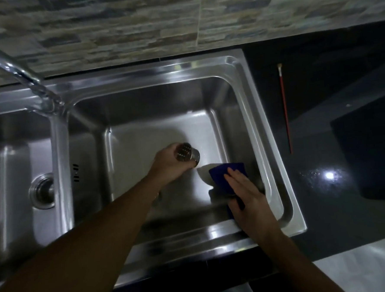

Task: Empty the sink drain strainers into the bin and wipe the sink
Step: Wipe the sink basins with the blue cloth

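Note:
I look down into a double steel sink (268, 154). Over the right basin my left hand (169, 164) grips a perforated metal drain strainer (187, 154), held tilted above the basin floor. My right hand (246, 194) lies flat on a blue cloth (224, 172), pressing it against the basin floor near the right wall; a white patch shows under the cloth's far edge. My arms hide this basin's drain. The left basin's drain (43, 191) has its fitting in place.
A chrome faucet (22, 75) arches over the divider between the basins. A red-handled brush (285, 108) lies on the black counter (326, 205) to the right of the sink. A dark box-like object (372, 148) stands at the far right. Stone-patterned tiles back the sink.

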`<action>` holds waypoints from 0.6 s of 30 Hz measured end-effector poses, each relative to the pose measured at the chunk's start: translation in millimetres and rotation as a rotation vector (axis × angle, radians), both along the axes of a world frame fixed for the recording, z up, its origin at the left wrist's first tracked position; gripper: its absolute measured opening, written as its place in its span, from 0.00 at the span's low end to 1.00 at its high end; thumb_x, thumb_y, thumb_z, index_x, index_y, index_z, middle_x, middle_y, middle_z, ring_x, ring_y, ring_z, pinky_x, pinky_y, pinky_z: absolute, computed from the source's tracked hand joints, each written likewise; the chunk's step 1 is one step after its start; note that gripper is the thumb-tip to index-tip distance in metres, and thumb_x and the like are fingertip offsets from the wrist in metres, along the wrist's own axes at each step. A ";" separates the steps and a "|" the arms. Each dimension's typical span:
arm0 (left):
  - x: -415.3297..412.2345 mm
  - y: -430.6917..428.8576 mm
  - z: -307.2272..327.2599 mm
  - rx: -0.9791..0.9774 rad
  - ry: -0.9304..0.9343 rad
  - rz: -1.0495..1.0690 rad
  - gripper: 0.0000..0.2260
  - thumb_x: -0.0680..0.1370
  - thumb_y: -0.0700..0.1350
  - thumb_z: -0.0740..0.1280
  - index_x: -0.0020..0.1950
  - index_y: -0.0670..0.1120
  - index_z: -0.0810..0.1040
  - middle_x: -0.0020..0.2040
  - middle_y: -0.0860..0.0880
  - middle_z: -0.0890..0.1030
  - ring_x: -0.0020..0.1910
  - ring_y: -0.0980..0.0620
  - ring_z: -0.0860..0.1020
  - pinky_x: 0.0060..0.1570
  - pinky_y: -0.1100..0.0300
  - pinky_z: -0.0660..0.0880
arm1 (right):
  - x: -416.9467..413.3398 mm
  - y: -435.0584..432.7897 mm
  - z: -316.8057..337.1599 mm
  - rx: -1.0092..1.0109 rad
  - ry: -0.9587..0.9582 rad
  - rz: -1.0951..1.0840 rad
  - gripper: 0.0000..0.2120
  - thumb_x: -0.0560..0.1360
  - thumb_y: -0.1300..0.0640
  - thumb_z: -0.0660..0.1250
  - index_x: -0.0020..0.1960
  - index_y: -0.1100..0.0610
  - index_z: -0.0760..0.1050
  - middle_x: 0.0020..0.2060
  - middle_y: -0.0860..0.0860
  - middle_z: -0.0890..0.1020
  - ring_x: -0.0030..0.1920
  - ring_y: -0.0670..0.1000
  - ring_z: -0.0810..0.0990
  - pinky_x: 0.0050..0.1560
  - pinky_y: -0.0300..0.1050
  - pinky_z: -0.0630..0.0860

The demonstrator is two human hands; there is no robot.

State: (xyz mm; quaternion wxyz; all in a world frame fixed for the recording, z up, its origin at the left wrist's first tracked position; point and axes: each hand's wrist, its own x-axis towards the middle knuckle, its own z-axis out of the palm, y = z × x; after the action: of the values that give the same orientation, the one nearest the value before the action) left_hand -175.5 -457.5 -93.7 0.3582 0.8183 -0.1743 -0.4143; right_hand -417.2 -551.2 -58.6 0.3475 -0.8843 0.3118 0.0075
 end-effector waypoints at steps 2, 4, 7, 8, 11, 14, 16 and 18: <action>5.3 -17.8 -11.5 0.018 -0.112 -0.051 0.25 0.63 0.55 0.76 0.60 0.58 0.77 0.54 0.56 0.81 0.54 0.51 0.81 0.55 0.57 0.78 | 0.8 1.6 -3.2 -0.013 -0.001 0.000 0.32 0.74 0.67 0.70 0.76 0.55 0.68 0.77 0.50 0.67 0.77 0.52 0.65 0.76 0.55 0.65; 8.5 -35.8 -25.3 -0.007 -0.178 -0.044 0.25 0.66 0.49 0.77 0.63 0.52 0.76 0.57 0.52 0.79 0.59 0.47 0.79 0.57 0.58 0.75 | 0.7 1.8 -5.9 -0.031 -0.003 0.005 0.32 0.74 0.68 0.71 0.76 0.57 0.68 0.76 0.52 0.67 0.77 0.54 0.66 0.74 0.55 0.66; 10.4 -58.8 -46.6 0.000 -0.229 -0.036 0.33 0.71 0.44 0.77 0.74 0.45 0.69 0.71 0.45 0.71 0.70 0.45 0.71 0.68 0.57 0.69 | -1.1 0.9 -11.3 -0.020 0.017 0.012 0.32 0.75 0.67 0.70 0.77 0.57 0.67 0.77 0.51 0.66 0.77 0.54 0.65 0.74 0.54 0.66; 11.8 -65.6 -52.9 0.008 -0.248 -0.035 0.35 0.72 0.44 0.77 0.76 0.44 0.66 0.74 0.44 0.69 0.72 0.45 0.69 0.72 0.54 0.68 | -1.7 0.5 -14.0 -0.015 0.024 0.012 0.32 0.75 0.67 0.70 0.77 0.56 0.66 0.78 0.50 0.65 0.78 0.53 0.64 0.74 0.53 0.65; 16.5 -83.2 -68.5 0.011 -0.336 -0.064 0.38 0.74 0.46 0.75 0.80 0.45 0.61 0.78 0.45 0.63 0.76 0.46 0.65 0.75 0.55 0.64 | -2.6 0.1 -20.5 -0.002 0.032 0.005 0.33 0.75 0.64 0.69 0.78 0.53 0.64 0.78 0.48 0.63 0.79 0.51 0.61 0.75 0.48 0.62; 21.1 -95.4 -80.8 0.019 -0.399 -0.103 0.39 0.74 0.47 0.74 0.80 0.46 0.58 0.80 0.46 0.61 0.77 0.46 0.63 0.74 0.56 0.62 | -2.2 -0.4 -25.3 -0.006 0.024 -0.006 0.32 0.75 0.64 0.68 0.78 0.54 0.65 0.78 0.48 0.64 0.79 0.51 0.61 0.75 0.50 0.62; 23.1 -98.7 -88.1 0.036 -0.407 -0.116 0.40 0.74 0.48 0.74 0.81 0.46 0.58 0.80 0.46 0.60 0.77 0.45 0.62 0.74 0.55 0.62 | -1.2 -0.4 -27.1 -0.010 0.021 -0.027 0.32 0.74 0.65 0.67 0.77 0.55 0.66 0.78 0.49 0.65 0.79 0.51 0.62 0.75 0.50 0.63; 23.8 -99.7 -93.8 0.052 -0.399 -0.118 0.41 0.73 0.48 0.75 0.81 0.46 0.58 0.80 0.45 0.61 0.78 0.45 0.62 0.74 0.54 0.62 | -0.2 0.1 -28.1 -0.007 0.016 -0.035 0.31 0.74 0.66 0.67 0.77 0.55 0.67 0.77 0.49 0.65 0.79 0.51 0.61 0.75 0.49 0.62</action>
State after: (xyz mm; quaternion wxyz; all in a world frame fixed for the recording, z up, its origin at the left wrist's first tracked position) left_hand -151.7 -557.2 -187.5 0.2703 0.8816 -0.2785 -0.2687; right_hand -417.5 -551.1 -86.7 0.3421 -0.8797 0.3302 0.0073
